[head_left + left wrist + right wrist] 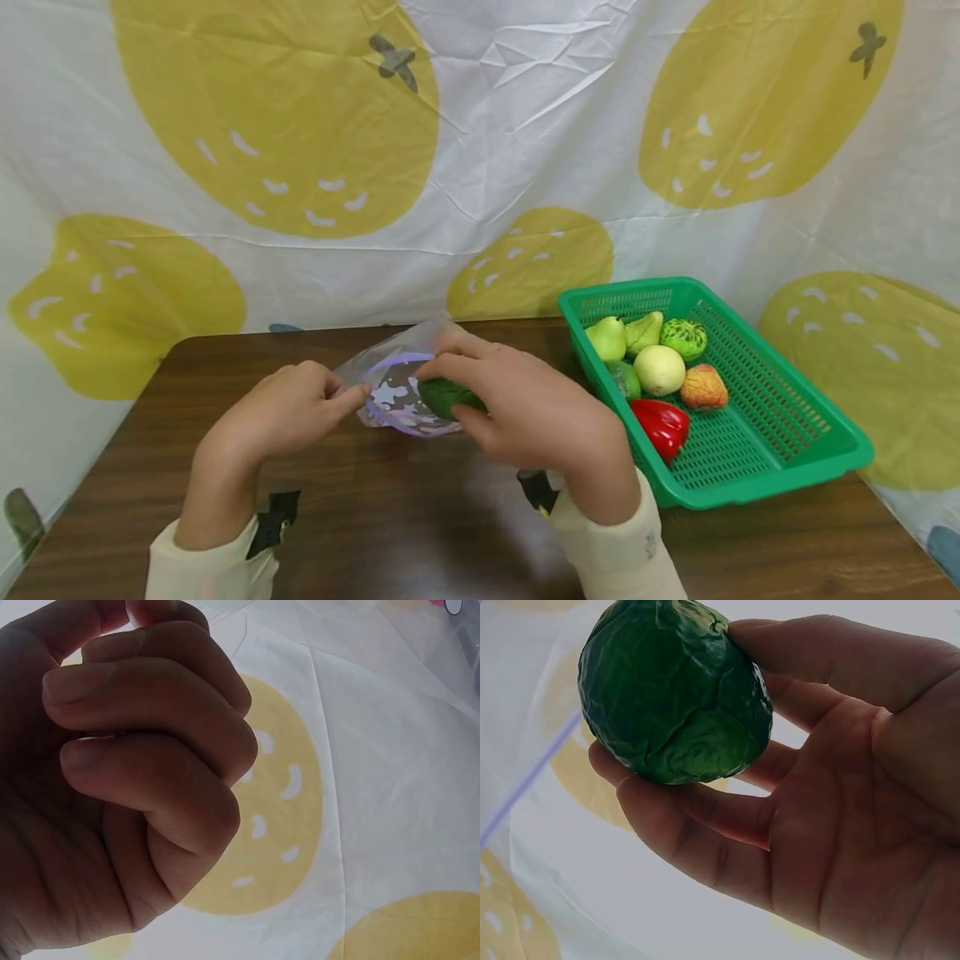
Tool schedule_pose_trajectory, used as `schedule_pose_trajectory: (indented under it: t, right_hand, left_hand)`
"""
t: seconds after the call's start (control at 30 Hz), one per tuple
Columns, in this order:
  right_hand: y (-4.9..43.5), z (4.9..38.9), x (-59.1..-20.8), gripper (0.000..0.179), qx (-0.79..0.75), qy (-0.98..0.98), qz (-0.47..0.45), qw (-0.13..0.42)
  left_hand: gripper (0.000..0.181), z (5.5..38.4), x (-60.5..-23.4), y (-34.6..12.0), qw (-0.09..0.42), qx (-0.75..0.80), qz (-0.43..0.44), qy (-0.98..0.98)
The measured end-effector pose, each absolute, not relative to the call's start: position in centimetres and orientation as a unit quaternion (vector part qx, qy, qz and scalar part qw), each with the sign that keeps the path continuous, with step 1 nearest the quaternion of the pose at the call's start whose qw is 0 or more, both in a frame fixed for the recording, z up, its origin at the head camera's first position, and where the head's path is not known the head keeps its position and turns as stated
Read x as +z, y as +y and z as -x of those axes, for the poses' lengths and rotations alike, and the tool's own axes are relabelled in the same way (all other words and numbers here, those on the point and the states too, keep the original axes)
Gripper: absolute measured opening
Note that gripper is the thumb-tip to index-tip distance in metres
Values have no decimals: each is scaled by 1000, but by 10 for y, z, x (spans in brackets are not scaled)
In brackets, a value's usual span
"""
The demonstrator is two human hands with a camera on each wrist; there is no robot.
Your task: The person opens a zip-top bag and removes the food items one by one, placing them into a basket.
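Note:
My right hand (525, 400) holds a small dark green cabbage (675, 690), round with wrinkled, leaf-like folds, between thumb and fingers. In the head view the cabbage is at the mouth of a clear plastic bag (390, 392) with a purple rim and pale splash print. The bag's left edge is pinched between thumb and finger of my left hand (281, 412). Its other fingers are curled in the left wrist view, where the pinch itself is mostly hidden. My right hand covers the bag's right part.
On the right of the brown wooden table (375, 517) stands a green plastic basket (780, 475). Inside are a red pepper (662, 427), a pale round fruit (659, 371), an orange-red fruit (704, 387), a pear (607, 339) and several other green pieces. A lemon-print cloth (525, 150) hangs behind.

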State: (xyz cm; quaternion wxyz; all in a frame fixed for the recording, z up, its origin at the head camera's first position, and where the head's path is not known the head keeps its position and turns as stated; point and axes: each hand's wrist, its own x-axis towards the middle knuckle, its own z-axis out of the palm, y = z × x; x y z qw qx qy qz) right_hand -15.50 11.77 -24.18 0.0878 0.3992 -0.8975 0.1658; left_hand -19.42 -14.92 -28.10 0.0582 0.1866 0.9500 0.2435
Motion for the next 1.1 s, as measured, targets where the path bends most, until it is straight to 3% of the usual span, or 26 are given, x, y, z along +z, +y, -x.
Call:
schedule_pose_trajectory:
  t: [0.77, 1.1]
  right_hand:
    - [148, 150, -234, 53, 186, -926, -286, 159]
    - [166, 149, -224, 57, 134, -947, -256, 142]
  left_hand:
    - [53, 191, -279, -153, 57, 250, -180, 950]
    - [52, 190, -278, -154, 55, 250, -181, 949]
